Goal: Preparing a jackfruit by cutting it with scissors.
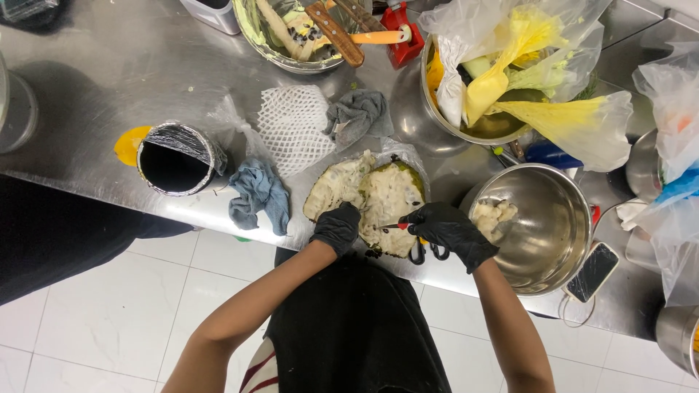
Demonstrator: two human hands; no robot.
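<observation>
The left hand [337, 227], in a black glove, rests on the near edge of the split green fruit with pale, creamy flesh [375, 198], its fingers curled down and pressed onto the left half. The right hand [445, 229], also gloved in black, has its fingers closed around a small red-handled tool [399, 226] whose tip touches the flesh of the right half; black scissor handles [428, 252] lie just beneath this hand. The fruit lies at the near edge of the stainless steel surface [109, 73]. Just right of it stands a round steel bowl [557, 233] holding pale pieces of flesh. To the left lie a blue-grey cloth [259, 193] and a foil-wrapped cylindrical container [175, 158]. Farther back lie a white foam net sleeve [295, 127] and a grey cloth [357, 114]. At the far edge, a steel bowl holding wooden-handled knives [291, 33] stands well apart from the fruit.
</observation>
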